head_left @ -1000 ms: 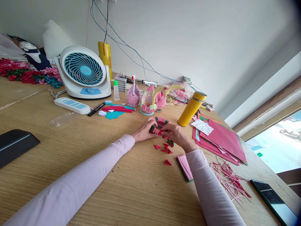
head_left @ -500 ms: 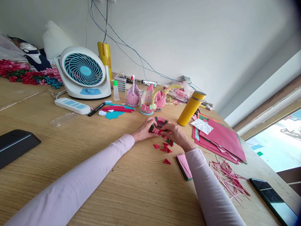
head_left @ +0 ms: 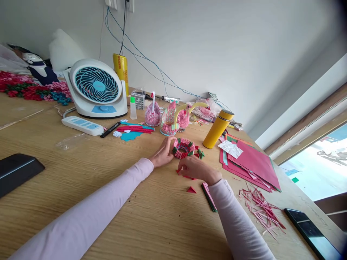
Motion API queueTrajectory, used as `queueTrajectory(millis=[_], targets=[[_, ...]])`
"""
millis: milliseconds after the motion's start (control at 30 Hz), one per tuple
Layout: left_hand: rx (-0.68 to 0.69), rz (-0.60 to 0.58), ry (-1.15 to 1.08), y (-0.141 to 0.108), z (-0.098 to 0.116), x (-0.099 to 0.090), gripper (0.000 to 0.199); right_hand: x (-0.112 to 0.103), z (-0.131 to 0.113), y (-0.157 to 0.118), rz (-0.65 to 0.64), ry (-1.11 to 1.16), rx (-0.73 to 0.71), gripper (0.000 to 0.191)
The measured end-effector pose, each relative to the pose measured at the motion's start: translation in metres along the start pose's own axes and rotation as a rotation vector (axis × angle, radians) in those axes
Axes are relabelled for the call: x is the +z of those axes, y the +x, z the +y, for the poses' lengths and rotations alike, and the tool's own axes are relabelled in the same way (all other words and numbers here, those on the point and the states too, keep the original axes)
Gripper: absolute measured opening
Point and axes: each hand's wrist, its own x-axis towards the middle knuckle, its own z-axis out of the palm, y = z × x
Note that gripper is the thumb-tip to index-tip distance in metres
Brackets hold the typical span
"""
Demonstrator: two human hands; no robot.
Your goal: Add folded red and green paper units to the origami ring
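A bowl-shaped ring of folded paper [head_left: 183, 148], pink and red with green parts, rests on the wooden table. My left hand [head_left: 162, 154] is at its left side, fingers behind and thumb in front, lightly holding it. Just in front of the ring, my right hand [head_left: 195, 168] reaches down with thumb and fingers pinched at a small red folded-paper triangle [head_left: 178, 172]. More red pieces lie partly hidden under that hand. One red triangle [head_left: 191, 190] lies apart, nearer to me. Green and red folded pieces [head_left: 200, 153] sit right of the ring.
Behind the ring stand pink paper swans [head_left: 168, 121] and a yellow flask [head_left: 218, 129]. Red paper sheets [head_left: 252, 162], paper strips [head_left: 261, 209] and a phone [head_left: 311, 231] lie to the right. A fan [head_left: 97, 88] and power strip [head_left: 82, 125] are at the left.
My right hand has left the ring and moved down toward me to the red triangles. The ring now sits lower, its opening in plain view. My left hand stays beside it.
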Motion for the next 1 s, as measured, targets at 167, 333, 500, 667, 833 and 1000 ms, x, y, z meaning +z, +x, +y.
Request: queueTrajectory(millis=[167, 333, 500, 667, 833, 1000], targets=[[-0.109, 0.228, 0.016, 0.005, 0.012, -0.008, 0.05, -0.008, 0.001, 0.004, 0.121, 0.143, -0.014, 0.013], [-0.197, 0.165, -0.176, 0.015, 0.048, -0.016, 0.017, -0.028, 0.005, 0.0, 0.549, 0.585, 0.119, 0.026], [-0.229, 0.017, -0.519, 0.022, 0.075, -0.006, 0.023, -0.03, 0.005, 0.001, 0.696, 0.841, 0.182, 0.039], [-0.331, 0.091, -0.812, 0.027, 0.077, 0.003, 0.042, -0.033, -0.005, 0.0, 0.682, 0.983, 0.201, 0.044], [-0.435, 0.047, -1.049, 0.029, 0.085, -0.001, 0.039, -0.038, -0.013, -0.006, 0.592, 1.214, 0.186, 0.046], [-0.554, -0.081, -1.334, 0.03, 0.091, -0.006, 0.029, -0.039, -0.009, -0.01, 0.454, 1.377, 0.097, 0.034]])
